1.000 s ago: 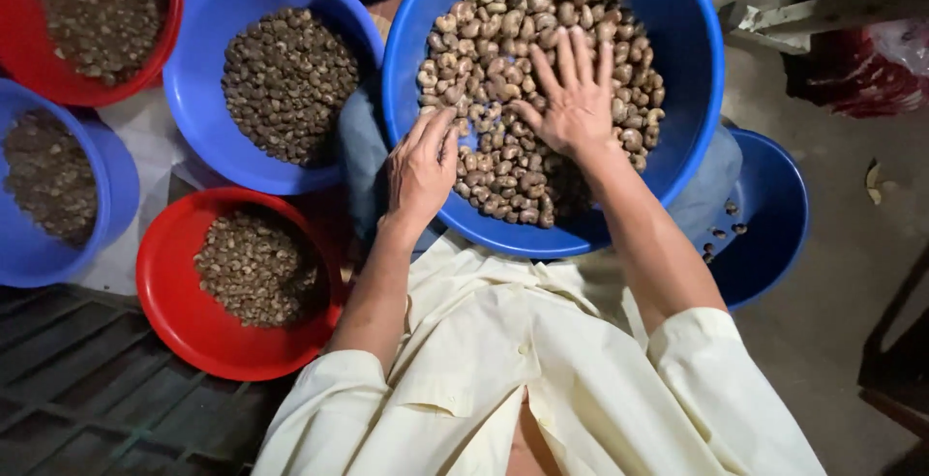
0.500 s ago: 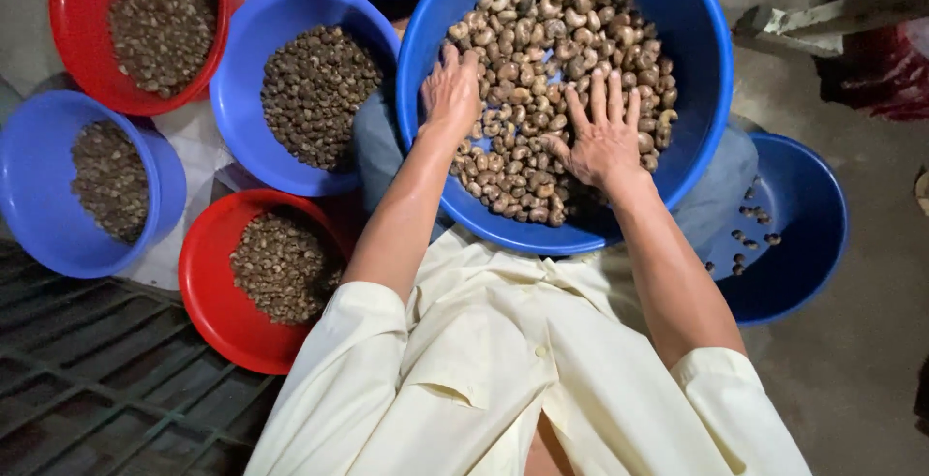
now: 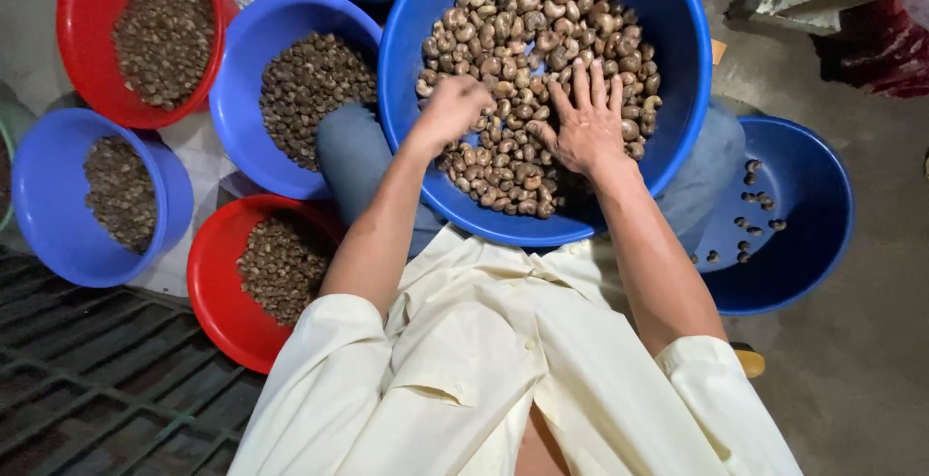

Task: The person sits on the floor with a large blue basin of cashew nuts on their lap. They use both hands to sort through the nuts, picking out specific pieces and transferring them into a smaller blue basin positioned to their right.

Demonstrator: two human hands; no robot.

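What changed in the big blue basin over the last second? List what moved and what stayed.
The left hand went from lying flat on the nuts to a blurred, curled pose near the basin's left side; whether it holds any nuts is unclear. The right hand slid slightly lower, fingers spread, palm down. The large blue basin, the red bowl and the side blue basin stayed put.
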